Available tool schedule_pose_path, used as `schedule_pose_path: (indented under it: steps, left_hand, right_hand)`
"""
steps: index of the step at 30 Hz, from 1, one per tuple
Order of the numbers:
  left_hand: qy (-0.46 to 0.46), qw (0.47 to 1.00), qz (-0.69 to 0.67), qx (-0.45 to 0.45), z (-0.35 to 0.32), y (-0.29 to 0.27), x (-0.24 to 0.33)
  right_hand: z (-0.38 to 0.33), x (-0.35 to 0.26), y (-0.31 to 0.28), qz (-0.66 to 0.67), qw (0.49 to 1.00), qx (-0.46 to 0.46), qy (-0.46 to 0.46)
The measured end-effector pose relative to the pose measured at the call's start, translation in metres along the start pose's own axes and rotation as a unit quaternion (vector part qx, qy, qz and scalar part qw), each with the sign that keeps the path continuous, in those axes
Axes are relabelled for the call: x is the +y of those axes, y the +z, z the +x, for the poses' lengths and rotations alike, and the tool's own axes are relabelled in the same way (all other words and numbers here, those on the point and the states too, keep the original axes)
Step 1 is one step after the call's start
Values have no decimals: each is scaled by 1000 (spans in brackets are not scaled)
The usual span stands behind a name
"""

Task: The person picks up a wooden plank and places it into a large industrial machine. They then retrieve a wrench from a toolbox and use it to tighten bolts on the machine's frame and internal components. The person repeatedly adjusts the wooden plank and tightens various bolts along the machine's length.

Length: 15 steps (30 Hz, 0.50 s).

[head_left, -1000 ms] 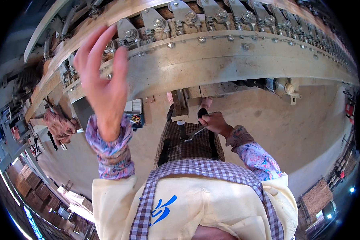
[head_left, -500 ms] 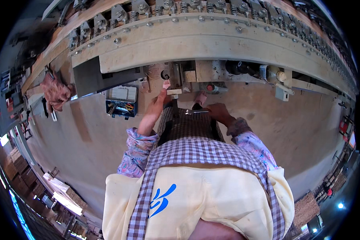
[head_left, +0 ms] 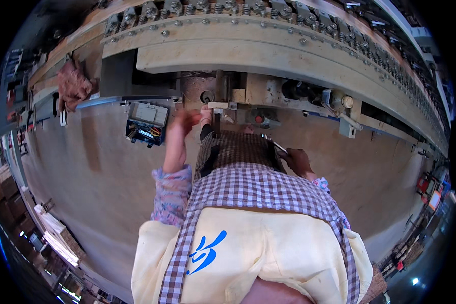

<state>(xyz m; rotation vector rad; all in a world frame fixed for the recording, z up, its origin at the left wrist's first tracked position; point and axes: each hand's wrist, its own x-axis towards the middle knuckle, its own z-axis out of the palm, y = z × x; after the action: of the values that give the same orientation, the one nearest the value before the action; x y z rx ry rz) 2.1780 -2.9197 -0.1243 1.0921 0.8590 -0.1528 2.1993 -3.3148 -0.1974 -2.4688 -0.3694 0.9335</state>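
My right hand [head_left: 298, 161] is closed round one end of a silver wrench [head_left: 279, 146]. The wrench slants up and left beside the brown checked apron [head_left: 240, 149]. Blurred by motion, my left hand [head_left: 184, 120] is raised in front of the machine, near my foot [head_left: 206, 115]; its fingers are too smeared to read. A pale block [head_left: 219, 105] on a metal upright stands just past that hand, at the machine's lower edge. The long beige machine beam [head_left: 223, 50] crosses the view above both hands.
An open blue toolbox [head_left: 146, 124] with tools inside sits on the floor at left. A reddish-brown cloth [head_left: 76, 86] hangs at the far left. Bolts and springs [head_left: 258, 7] line the beam's top. A capped bottle [head_left: 339, 100] stands on the ledge at right.
My left hand has moved left, away from the pale block. My right hand has drawn back and right with the wrench, which now slants instead of lying level. The view has shifted slightly.
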Motion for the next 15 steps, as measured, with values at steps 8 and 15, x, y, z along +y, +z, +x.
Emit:
schedule_pose_path:
  steps: [8,15]
  left_hand:
    - [-20,996,36,-73,11,26,-7]
    - [-59,990,99,-78,14,20,-6]
  right_hand:
    - [17,-97,-88,65,995,-11,-78]
    - [41,-159,-119,-181,952,36,-245]
